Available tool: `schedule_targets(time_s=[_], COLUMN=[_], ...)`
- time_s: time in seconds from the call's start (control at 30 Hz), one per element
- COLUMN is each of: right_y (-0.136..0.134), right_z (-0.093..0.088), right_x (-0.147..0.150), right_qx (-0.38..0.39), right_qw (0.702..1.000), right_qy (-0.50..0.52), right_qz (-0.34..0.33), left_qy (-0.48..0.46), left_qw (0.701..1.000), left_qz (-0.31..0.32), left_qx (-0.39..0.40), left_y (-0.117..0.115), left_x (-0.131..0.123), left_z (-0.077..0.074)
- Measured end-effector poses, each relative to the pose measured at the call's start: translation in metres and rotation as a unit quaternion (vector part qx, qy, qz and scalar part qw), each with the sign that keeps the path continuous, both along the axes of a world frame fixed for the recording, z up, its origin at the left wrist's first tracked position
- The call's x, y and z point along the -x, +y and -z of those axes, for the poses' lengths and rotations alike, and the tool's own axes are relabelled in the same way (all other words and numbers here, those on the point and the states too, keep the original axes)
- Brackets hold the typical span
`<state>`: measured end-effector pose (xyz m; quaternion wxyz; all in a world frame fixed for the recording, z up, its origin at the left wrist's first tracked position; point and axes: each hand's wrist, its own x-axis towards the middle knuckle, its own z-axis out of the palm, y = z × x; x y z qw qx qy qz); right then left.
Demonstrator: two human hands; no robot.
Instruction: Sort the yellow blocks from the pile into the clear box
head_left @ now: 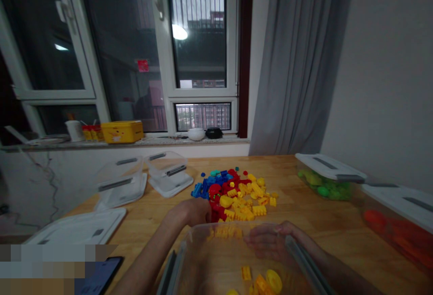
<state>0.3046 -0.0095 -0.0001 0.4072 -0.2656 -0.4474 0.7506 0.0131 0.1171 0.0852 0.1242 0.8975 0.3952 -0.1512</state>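
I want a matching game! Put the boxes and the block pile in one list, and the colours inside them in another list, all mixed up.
1. Clear box in front of the person
2. White-lidded box by the curtain
3. White-lidded box at the right edge
4. Heap of loose blocks on the wooden table

A. Red-orange pieces
B. Many colours mixed
C. Yellow pieces
D. Green pieces

Pairs: 1-C, 2-D, 3-A, 4-B

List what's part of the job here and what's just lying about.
Job: left hand, right hand, clear bin, block pile, green bin, red bin.
Lying about: phone, yellow box, mug.
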Motion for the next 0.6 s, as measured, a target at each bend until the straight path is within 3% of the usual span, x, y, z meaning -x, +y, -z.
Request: schedule_targets(time_s=[0.37,0.6], right_y=[0.004,0.001], right_z=[0.009,0.001], right_x=[0.0,0.002], right_qx=[-0.001,0.004], right_qw=[1.0,1.0], right_qy=[-0.018,-0.009], right_qz=[0.025,0.014], left_qy=[-0.002,-0.03], left_qw=[1.0,0.999], left_qz=[-0.009,-0.014], left_qx=[-0.017,-0.036], left_y=[-0.006,-0.015], left_x=[0.001,0.002], left_z=[-0.009,-0.021])
